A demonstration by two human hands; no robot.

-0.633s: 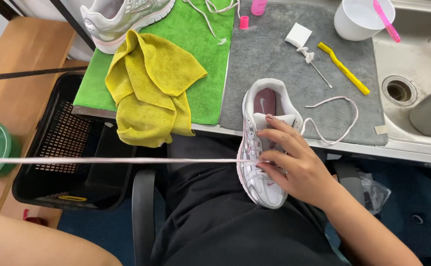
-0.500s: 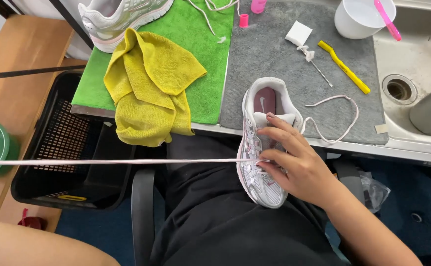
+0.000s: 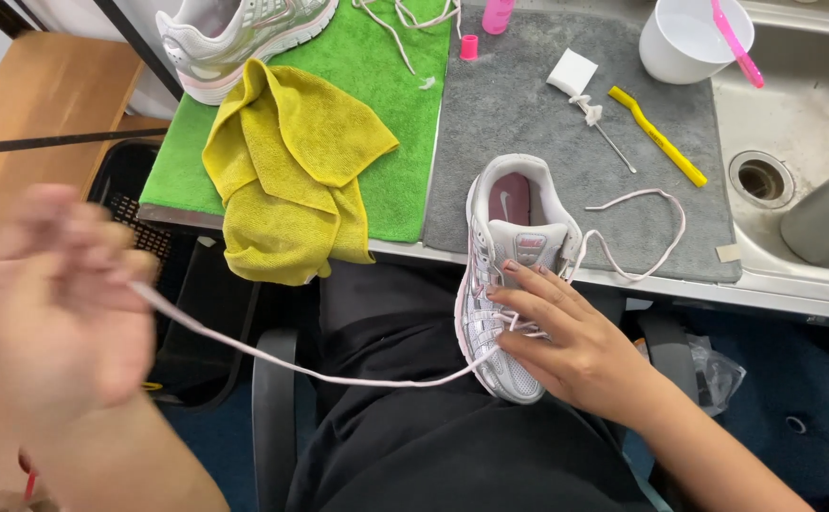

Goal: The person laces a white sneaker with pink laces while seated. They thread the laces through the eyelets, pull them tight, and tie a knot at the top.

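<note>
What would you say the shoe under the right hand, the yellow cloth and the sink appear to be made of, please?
The shoe looks like white mesh with glossy silvery synthetic overlays, going by the sheen; the exact material is uncertain. The yellow cloth seems a soft microfibre or terry fabric: matte, fuzzy, loosely crumpled. The sink appears to be brushed stainless steel, grey with dull reflections.

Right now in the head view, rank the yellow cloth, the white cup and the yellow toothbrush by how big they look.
1. yellow cloth, clearly largest
2. white cup, partly cut off by the frame's top edge
3. yellow toothbrush, long but thin, smallest in area
</note>
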